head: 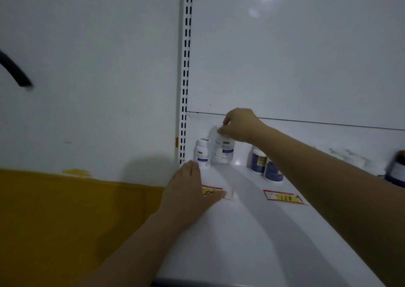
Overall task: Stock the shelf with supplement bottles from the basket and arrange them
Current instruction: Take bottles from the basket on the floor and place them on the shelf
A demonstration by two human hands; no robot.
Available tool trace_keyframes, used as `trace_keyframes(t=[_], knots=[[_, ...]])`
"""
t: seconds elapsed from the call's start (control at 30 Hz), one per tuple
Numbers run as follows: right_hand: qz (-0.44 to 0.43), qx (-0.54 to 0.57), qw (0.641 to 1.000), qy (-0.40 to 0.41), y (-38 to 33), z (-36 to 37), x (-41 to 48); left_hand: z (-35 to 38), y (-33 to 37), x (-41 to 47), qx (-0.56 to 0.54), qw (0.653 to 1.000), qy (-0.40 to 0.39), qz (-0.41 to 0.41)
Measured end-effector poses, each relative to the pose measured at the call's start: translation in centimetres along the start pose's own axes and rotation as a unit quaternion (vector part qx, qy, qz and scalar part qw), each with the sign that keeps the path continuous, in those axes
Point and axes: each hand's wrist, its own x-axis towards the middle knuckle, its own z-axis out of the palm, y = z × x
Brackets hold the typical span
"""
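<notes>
A: Step in hand?
B: Judged as placing. Right hand (238,125) curled over the cap of a tall white bottle (224,153), at the back left of the shelf (241,232), just behind and to the right of a smaller white bottle (202,154). Upright, or nearly so; too blurred to tell whether set down or a touch above the board.

A: Fingers?
B: Right fingers (225,129) bent round the cap from above, holding it. Left hand (188,190) flat on the shelf front, fingers (194,172) straight and together, tips just beside the smaller bottle, holding nothing; partly covering a red-and-yellow price tag (211,191).

A: Next move?
B: Probably: seat the base flat, let go, then square up with the neighbour, labels forward (basket out of view, so remaining stock unknown). Care near the smaller bottle: narrow, likely easy to tip.

A: Materials?
B: Both white bottles apparently smooth plastic cylinders with blue-banded labels. Two dark blue bottles (258,160) to the right, apart from the white pair, broader and glossy. Shelf apparently white painted metal, slightly shiny; slotted upright (186,67) at its left end
</notes>
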Motion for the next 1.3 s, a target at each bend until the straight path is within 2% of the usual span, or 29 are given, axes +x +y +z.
trace_keyframes(t=[0.07, 0.17, 0.43, 0.57, 0.63, 0.83, 1.03, 1.1, 1.23, 1.3], knots=[[-0.016, 0.006, 1.000, 0.003, -0.4, -2.2, -1.2, -1.1, 1.3, 0.1, -0.106, 0.993, 0.037, 0.022], [-0.033, 0.020, 0.999, 0.013, -0.9, -4.6, -2.8, -3.0, 3.9, 0.3, -0.231, 0.973, 0.001, 0.027], [-0.007, 0.073, 0.997, 0.033, -1.2, -7.2, -6.3, -5.7, 5.9, -0.8, -0.351, 0.934, 0.001, 0.058], [0.022, 0.246, 0.968, -0.037, -0.1, -7.1, -7.8, -5.9, 5.5, -2.2, -0.376, 0.925, -0.034, 0.051], [0.034, 0.293, 0.954, -0.055, 0.3, -7.0, -8.4, -5.9, 5.4, -2.7, -0.385, 0.921, -0.035, 0.045], [0.043, 0.306, 0.950, -0.042, 0.4, -7.2, -9.2, -6.3, 6.2, -3.7, -0.414, 0.906, -0.078, 0.044], [0.030, 0.302, 0.953, -0.018, 0.3, -7.5, -9.7, -6.4, 7.2, -3.9, -0.444, 0.893, -0.051, 0.049], [0.013, 0.336, 0.941, -0.029, 0.5, -7.7, -9.9, -6.4, 7.2, -3.9, -0.445, 0.894, -0.030, 0.044], [-0.025, 0.418, 0.906, -0.065, 0.9, -7.8, -10.5, -6.8, 7.3, -4.1, -0.454, 0.888, -0.061, 0.031], [-0.030, 0.436, 0.896, -0.078, 0.8, -7.6, -10.7, -6.7, 7.2, -4.1, -0.452, 0.890, -0.041, 0.036]])
